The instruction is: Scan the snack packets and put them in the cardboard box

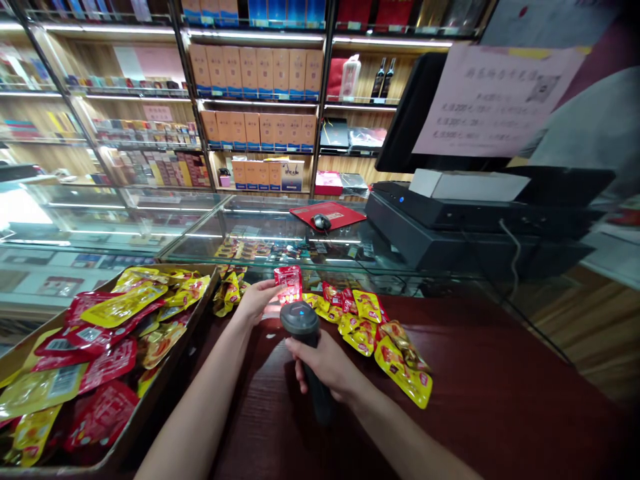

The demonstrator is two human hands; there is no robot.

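In my left hand [259, 300] is a red snack packet [289, 285], pinched at its left edge and held up over the far part of the dark red counter. My right hand [327, 363] wraps round the handle of a black barcode scanner [300, 319], whose head points at the packet; a reddish light falls on the counter between them. Right of the scanner lies a loose group of yellow and red snack packets [360, 330]. A few yellow packets [229, 293] rest left of my left hand.
An open cardboard box [206, 283] full of red and yellow packets stands at the left. Behind the counter is a glass display case [250, 217] with a mouse [321, 221] on a red pad [345, 215]. A monitor and black till [440, 227] stand right, with cables trailing.
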